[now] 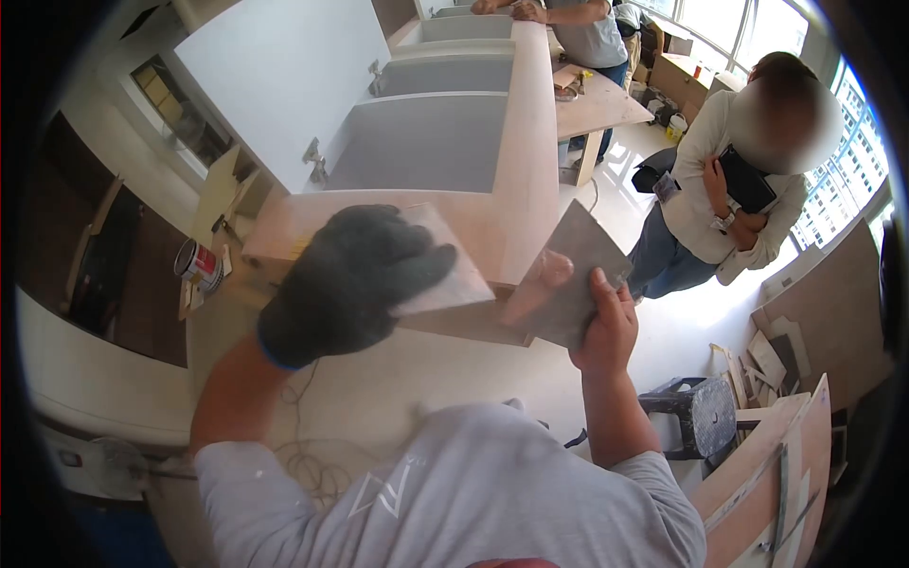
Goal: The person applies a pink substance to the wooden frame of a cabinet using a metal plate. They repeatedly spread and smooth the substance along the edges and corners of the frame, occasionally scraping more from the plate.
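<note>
My left hand (pixel 350 275), in a dark work glove, is closed round a thin, pale, flat plate (pixel 450 270) smeared with pinkish-white stuff. My bare right hand (pixel 608 327) grips a grey rectangular plate (pixel 595 248) by its lower right edge, thumb on the face. A lump of pinkish putty (pixel 552 269) sits on that plate, with a smear running toward its lower left corner. The two plates are apart, held above the near end of a wooden cabinet (pixel 533 142). My left fingers partly cover the pale plate.
A white cabinet door (pixel 284 76) stands open on hinges at the left. One person (pixel 729 189) stands at the right with arms folded; another (pixel 592 33) is at the far end. A paint can (pixel 197 263), a dark stool (pixel 696 415) and leaning boards (pixel 767 473) are nearby. Cable (pixel 317 464) lies on the floor.
</note>
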Demonstrator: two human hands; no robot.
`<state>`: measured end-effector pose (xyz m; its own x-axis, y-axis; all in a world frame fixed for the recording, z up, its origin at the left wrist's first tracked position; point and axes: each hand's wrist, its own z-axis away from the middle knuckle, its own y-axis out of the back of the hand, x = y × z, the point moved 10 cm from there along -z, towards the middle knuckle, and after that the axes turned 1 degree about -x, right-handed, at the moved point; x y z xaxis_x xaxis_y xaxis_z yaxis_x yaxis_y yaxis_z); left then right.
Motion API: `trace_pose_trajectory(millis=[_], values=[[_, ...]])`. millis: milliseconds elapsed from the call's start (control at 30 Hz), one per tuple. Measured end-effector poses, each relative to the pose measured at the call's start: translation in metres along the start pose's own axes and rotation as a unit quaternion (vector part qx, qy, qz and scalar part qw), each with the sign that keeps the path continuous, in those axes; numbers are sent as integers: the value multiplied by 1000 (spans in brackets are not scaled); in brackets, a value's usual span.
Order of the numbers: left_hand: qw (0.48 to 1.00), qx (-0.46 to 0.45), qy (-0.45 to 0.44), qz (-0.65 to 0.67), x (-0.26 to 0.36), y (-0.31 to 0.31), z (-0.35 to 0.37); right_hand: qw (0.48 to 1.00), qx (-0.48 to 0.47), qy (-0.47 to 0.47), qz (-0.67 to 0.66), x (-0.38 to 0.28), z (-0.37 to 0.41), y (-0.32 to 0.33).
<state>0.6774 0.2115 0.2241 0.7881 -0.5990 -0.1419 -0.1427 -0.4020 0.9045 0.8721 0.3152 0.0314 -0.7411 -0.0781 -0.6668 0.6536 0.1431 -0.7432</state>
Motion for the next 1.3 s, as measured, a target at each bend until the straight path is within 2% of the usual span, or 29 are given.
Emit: trace_pose_trajectory(millis=[167,233,300,400,467,633,767,867,900,1000,1033,1167,1300], values=[[994,46,-96,-36,54,-24,-21,998,-6,42,37,6,12,-6],[996,-9,-91,0,50,-43,-21,993,25,84,81,-8,12,12],[994,-12,-99,-40,43,-44,-22,988,60,116,81,-30,12,38],[997,-69,11,46,-26,-48,-34,989,65,132,13,-51,10,79],[986,-49,107,121,-71,-58,-35,993,86,73,30,-36,12,109],[991,-84,66,75,-69,-85,-66,993,102,-47,38,27,31,143],[987,-147,70,16,-53,-108,-71,993,66,-93,40,50,40,143],[981,-168,89,45,-31,-108,-55,991,58,-107,57,57,41,151],[988,-129,77,34,-20,-105,-45,990,60,-113,63,59,41,156],[986,-137,66,68,0,-79,-42,986,66,-136,75,67,42,170],[990,-98,50,89,-5,-69,-46,984,66,-147,76,72,43,175],[996,-67,43,36,-49,-81,-69,979,40,-185,82,91,42,184],[988,-113,84,69,-66,-106,-70,975,36,-193,102,101,41,190]])
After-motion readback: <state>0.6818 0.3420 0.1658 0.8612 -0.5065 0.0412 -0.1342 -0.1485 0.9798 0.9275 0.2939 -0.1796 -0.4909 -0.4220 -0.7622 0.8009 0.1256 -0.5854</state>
